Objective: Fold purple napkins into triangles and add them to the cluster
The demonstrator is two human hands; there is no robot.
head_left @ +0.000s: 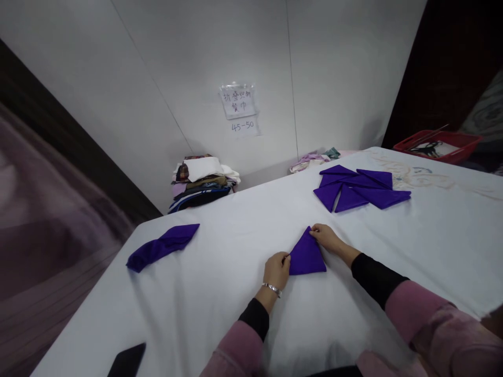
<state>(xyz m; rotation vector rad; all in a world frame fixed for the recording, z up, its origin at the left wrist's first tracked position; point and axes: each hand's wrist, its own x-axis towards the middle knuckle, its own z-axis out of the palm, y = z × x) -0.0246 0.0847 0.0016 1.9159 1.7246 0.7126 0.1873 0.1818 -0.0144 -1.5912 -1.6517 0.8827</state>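
A purple cloth napkin (307, 255), folded to a triangle-like shape, lies on the white-covered table (220, 314) in front of me. My left hand (277, 269), with a bracelet at its wrist, pinches the napkin's left edge. At the top corner, the fingertips of my right hand (325, 236) are closed on the cloth. Several folded purple napkins (353, 188) lie in an overlapping group beyond my right hand. Over on the left, one more purple napkin (163, 246) lies long and loosely folded.
A stack of folded clothes (204, 180) stands by the wall, with more fabric (312, 161) farther right. A red basket (459, 149) sits at the back right corner. Near the front left lies a dark flat object (128, 361). Paper signs (239, 104) hang on the wall.
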